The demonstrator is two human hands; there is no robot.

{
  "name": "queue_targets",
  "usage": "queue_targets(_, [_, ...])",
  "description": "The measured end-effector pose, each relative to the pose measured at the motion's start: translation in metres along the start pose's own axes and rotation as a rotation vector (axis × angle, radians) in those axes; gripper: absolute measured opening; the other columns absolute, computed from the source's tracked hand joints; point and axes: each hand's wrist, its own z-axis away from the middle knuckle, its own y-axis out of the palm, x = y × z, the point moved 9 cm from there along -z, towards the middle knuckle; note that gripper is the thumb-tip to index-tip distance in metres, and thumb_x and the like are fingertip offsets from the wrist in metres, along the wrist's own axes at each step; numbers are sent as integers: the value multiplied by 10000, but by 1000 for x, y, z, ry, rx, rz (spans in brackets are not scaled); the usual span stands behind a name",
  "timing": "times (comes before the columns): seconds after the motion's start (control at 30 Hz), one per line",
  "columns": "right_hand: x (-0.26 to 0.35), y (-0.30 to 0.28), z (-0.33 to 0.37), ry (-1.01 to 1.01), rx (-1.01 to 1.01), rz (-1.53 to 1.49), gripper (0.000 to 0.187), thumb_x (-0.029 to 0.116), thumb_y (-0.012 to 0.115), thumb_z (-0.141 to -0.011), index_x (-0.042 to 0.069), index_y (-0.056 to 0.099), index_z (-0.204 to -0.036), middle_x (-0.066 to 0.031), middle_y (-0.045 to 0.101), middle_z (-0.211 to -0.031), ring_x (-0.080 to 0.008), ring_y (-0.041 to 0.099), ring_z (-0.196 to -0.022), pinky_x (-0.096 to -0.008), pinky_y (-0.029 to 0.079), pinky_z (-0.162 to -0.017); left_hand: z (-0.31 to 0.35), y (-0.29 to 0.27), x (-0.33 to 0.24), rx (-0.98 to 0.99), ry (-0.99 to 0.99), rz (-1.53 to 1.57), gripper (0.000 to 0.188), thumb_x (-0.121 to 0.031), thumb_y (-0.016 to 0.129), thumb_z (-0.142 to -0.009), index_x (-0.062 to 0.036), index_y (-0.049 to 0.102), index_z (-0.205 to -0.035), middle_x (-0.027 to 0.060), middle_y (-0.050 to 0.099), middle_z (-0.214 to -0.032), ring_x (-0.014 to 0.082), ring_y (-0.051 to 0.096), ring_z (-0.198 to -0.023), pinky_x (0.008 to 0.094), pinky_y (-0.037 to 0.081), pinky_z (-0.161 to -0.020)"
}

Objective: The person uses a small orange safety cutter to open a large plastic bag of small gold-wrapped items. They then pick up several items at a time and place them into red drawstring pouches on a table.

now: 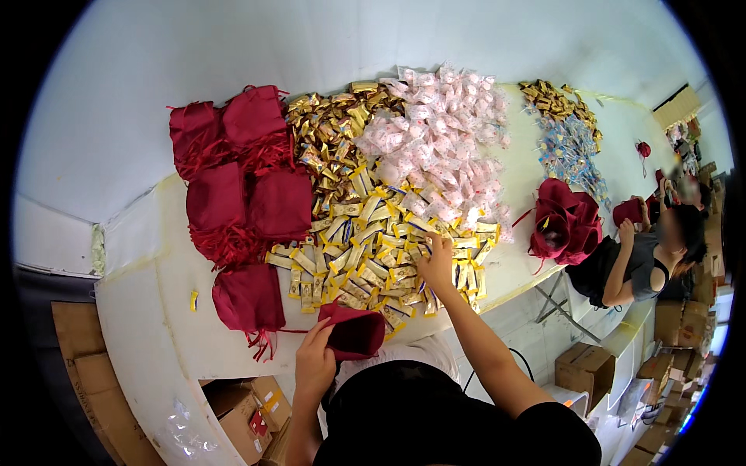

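My left hand (314,359) grips the rim of a dark red drawstring pouch (359,335), its mouth open, at the front edge of the table. My right hand (437,266) reaches into a heap of small yellow-and-white wrapped snack sticks (365,260), its fingers drawn together among the packets. Whether a packet sits between those fingertips is hard to make out. Just beyond the right fingertips begins a heap of pale pink wrapped sweets (451,140). Gold-wrapped sweets (330,136) lie in a pile behind the sticks.
Stacked red pouches (249,299) line the left of the white table (148,311); one stray packet (193,300) lies apart. On the right are opened red pouches (571,225), blue-and-clear packets (573,151) and more gold sweets (556,101). A co-worker (645,256) holds a pouch. Cardboard boxes (583,369) stand below.
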Motion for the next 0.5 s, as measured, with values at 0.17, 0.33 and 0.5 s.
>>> queue_targets(0.17, [-51,3,-18,381,-35,-922,378,-67,475,-748,80,429,-1094,-77,510,-827,-129,491,-541,-244,416,-460,-15,3,5,6,21,12,410,73,394,-660,48,553,-1036,201,554,-1100,349,537,-1007,364,412,-890])
queue_targets(0.33, [-66,-19,0,452,34,-718,181,22,551,-762,87,445,-894,-62,532,-851,-118,476,-555,-255,419,-481,-21,4,8,40,33,3,394,61,397,-675,45,551,-1038,183,542,-1134,345,527,-1022,371,406,-900])
queue_targets(0.5, [-4,4,36,-112,-19,148,395,127,660,-676,55,426,-985,-182,485,-959,-339,535,-752,-409,456,-631,-19,14,10,56,6,6,391,63,397,-666,48,557,-1022,183,546,-1127,342,531,-1016,370,408,-896])
